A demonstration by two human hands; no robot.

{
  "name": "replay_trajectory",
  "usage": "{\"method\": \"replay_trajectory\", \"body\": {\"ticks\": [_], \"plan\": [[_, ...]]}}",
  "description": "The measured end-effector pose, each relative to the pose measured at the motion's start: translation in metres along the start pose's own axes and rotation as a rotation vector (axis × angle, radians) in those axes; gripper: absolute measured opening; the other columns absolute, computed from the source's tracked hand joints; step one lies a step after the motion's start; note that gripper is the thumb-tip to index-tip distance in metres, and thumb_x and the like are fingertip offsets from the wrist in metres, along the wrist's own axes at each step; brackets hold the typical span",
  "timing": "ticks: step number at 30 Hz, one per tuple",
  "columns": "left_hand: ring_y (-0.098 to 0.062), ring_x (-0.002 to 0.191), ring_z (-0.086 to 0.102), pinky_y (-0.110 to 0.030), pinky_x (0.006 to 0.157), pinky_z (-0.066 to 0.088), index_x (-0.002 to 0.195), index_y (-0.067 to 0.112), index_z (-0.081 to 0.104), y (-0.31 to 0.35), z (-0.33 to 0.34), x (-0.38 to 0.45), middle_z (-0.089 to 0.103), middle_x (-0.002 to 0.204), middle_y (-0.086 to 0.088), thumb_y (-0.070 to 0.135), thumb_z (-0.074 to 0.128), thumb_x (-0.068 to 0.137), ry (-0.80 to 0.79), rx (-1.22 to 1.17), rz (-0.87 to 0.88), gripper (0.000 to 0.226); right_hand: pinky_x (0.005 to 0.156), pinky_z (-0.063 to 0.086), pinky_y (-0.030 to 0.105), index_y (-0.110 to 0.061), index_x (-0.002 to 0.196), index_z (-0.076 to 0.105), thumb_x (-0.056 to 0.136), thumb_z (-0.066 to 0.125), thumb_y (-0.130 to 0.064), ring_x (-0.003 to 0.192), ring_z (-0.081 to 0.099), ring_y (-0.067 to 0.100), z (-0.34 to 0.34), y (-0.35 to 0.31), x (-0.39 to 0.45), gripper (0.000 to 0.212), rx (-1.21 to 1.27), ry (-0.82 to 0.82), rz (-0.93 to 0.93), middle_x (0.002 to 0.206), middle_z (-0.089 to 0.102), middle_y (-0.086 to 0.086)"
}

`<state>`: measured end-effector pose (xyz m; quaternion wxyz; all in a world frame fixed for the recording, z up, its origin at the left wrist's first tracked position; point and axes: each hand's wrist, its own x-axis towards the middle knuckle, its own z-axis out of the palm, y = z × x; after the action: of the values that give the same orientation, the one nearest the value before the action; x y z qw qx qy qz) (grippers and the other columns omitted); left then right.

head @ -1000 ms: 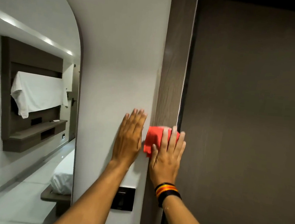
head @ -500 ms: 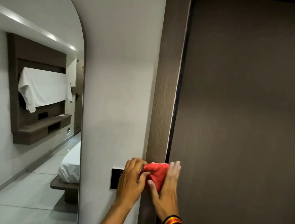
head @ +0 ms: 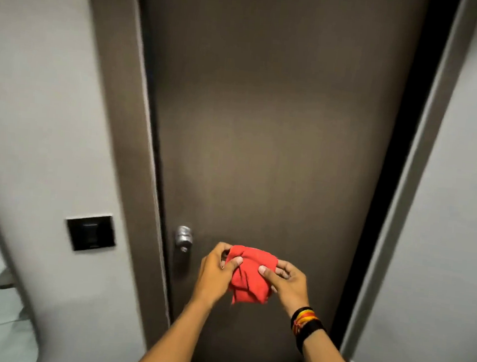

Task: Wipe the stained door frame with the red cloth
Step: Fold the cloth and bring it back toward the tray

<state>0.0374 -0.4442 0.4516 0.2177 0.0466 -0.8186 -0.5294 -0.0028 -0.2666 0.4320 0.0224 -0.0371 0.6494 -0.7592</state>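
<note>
Red cloth [head: 249,274], bunched, hangs between our hands in front of the brown door [head: 265,125], left hand [head: 214,274] and right hand [head: 286,280] each pinching it, clear of the door frame [head: 116,112] on the left.

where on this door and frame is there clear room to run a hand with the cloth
Free: the left door frame above the black wall panel, and the broad door face above both hands. Crowded: around the door knob, where the left hand and right hand bunch the red cloth.
</note>
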Motion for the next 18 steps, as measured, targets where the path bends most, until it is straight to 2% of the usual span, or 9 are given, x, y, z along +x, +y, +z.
{"method": "replay_trajectory", "body": {"ticks": [4, 6, 9, 10, 12, 13, 15, 16, 18], "plan": [[-0.02, 0.086, 0.072, -0.043, 0.086, 0.062, 0.098, 0.01, 0.072, -0.021, 0.122, -0.027, 0.079, 0.094, -0.007, 0.009, 0.077, 0.087, -0.162, -0.06, -0.155, 0.012, 0.067, 0.063, 0.024, 0.003, 0.106, 0.069, 0.085, 0.073, 0.008, 0.07, 0.073, 0.016, -0.115, 0.06, 0.0, 0.021, -0.028, 0.157, 0.131, 0.094, 0.076, 0.018], [-0.02, 0.085, 0.072, -0.034, 0.08, 0.061, 0.098, 0.008, 0.072, -0.033, 0.178, -0.042, 0.078, 0.094, -0.007, 0.007, 0.077, 0.087, -0.243, -0.071, -0.229, 0.012, 0.075, 0.065, 0.034, 0.007, 0.108, 0.069, 0.087, 0.071, 0.007, 0.073, 0.073, 0.021, -0.166, 0.094, -0.004, 0.02, -0.051, 0.241, 0.211, 0.093, 0.076, 0.019], [-0.016, 0.083, 0.07, -0.017, 0.071, 0.056, 0.101, 0.006, 0.072, -0.058, 0.262, -0.071, 0.077, 0.093, -0.005, 0.007, 0.076, 0.088, -0.327, -0.051, -0.315, 0.014, 0.094, 0.06, 0.053, -0.012, 0.092, 0.072, 0.089, 0.069, 0.003, 0.092, 0.074, 0.035, -0.233, 0.146, -0.013, 0.015, -0.129, 0.358, 0.322, 0.1, 0.076, 0.024], [-0.017, 0.083, 0.07, -0.016, 0.07, 0.056, 0.103, 0.006, 0.072, -0.069, 0.288, -0.082, 0.077, 0.093, -0.005, 0.006, 0.075, 0.089, -0.354, -0.048, -0.337, 0.014, 0.097, 0.058, 0.054, -0.015, 0.091, 0.072, 0.09, 0.068, 0.001, 0.097, 0.073, 0.038, -0.254, 0.166, -0.016, 0.017, -0.132, 0.41, 0.349, 0.103, 0.076, 0.022], [-0.022, 0.087, 0.072, -0.026, 0.079, 0.06, 0.105, 0.005, 0.073, -0.096, 0.344, -0.111, 0.078, 0.097, -0.008, 0.006, 0.074, 0.09, -0.411, -0.038, -0.41, 0.015, 0.1, 0.057, 0.051, -0.008, 0.103, 0.073, 0.089, 0.069, -0.001, 0.105, 0.072, 0.041, -0.3, 0.211, -0.027, 0.016, -0.163, 0.535, 0.433, 0.109, 0.076, 0.023], [-0.024, 0.09, 0.072, -0.032, 0.084, 0.06, 0.106, 0.006, 0.073, -0.11, 0.369, -0.125, 0.078, 0.099, -0.01, 0.007, 0.073, 0.091, -0.443, -0.033, -0.448, 0.015, 0.098, 0.058, 0.045, -0.004, 0.108, 0.073, 0.088, 0.071, -0.002, 0.104, 0.072, 0.04, -0.321, 0.231, -0.031, 0.02, -0.176, 0.579, 0.478, 0.111, 0.075, 0.024], [-0.025, 0.091, 0.07, -0.035, 0.088, 0.058, 0.108, 0.009, 0.072, -0.138, 0.416, -0.158, 0.076, 0.102, -0.008, 0.008, 0.071, 0.093, -0.498, -0.03, -0.54, 0.015, 0.083, 0.061, 0.031, -0.001, 0.11, 0.072, 0.086, 0.074, -0.002, 0.093, 0.072, 0.032, -0.358, 0.273, -0.047, 0.024, -0.182, 0.667, 0.562, 0.113, 0.075, 0.026], [-0.024, 0.092, 0.068, -0.034, 0.088, 0.057, 0.11, 0.011, 0.072, -0.15, 0.435, -0.171, 0.075, 0.104, -0.007, 0.009, 0.069, 0.094, -0.521, -0.03, -0.579, 0.017, 0.08, 0.062, 0.03, -0.001, 0.11, 0.072, 0.085, 0.075, -0.003, 0.09, 0.07, 0.03, -0.373, 0.291, -0.053, 0.025, -0.188, 0.711, 0.59, 0.113, 0.075, 0.026], [-0.023, 0.097, 0.066, -0.031, 0.087, 0.054, 0.118, 0.013, 0.071, -0.174, 0.47, -0.202, 0.072, 0.11, -0.004, 0.012, 0.066, 0.096, -0.575, 0.001, -0.64, 0.022, 0.089, 0.061, 0.042, -0.003, 0.109, 0.074, 0.083, 0.078, -0.015, 0.096, 0.073, 0.036, -0.4, 0.325, -0.069, 0.028, -0.281, 0.795, 0.686, 0.11, 0.076, 0.024]]}}
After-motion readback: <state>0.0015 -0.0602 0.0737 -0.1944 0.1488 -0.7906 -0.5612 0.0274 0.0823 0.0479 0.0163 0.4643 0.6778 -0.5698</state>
